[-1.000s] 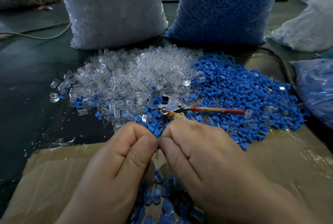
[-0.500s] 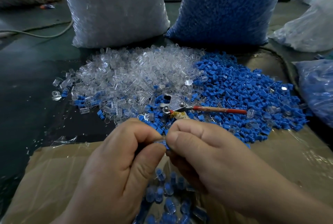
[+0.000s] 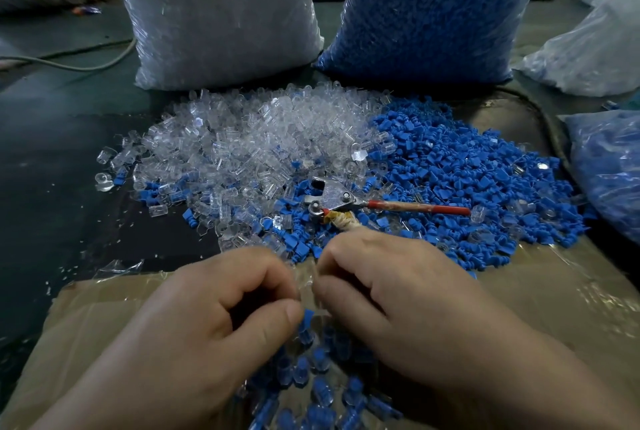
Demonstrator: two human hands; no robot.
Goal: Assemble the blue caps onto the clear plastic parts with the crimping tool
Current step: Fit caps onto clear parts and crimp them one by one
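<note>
A heap of clear plastic parts (image 3: 263,138) lies beside a heap of blue caps (image 3: 460,166) on the table. The crimping tool (image 3: 349,204), with red handles, rests between the heaps just beyond my fingers; neither hand holds it. My left hand (image 3: 207,322) and my right hand (image 3: 398,301) meet fingertip to fingertip over the cardboard, pinching a small blue cap (image 3: 307,316) joined to a clear part between them. The clear part is mostly hidden by my fingers. Several assembled pieces (image 3: 318,381) lie below my hands.
A large bag of clear parts (image 3: 221,14) and a large bag of blue caps (image 3: 433,7) stand behind the heaps. More plastic bags (image 3: 606,166) sit at the right. A cable (image 3: 69,62) runs at far left. Tape-covered cardboard (image 3: 519,291) lies under my hands.
Both hands have drawn back toward me and lower, away from the heaps. The blue cap now shows between my fingertips.
</note>
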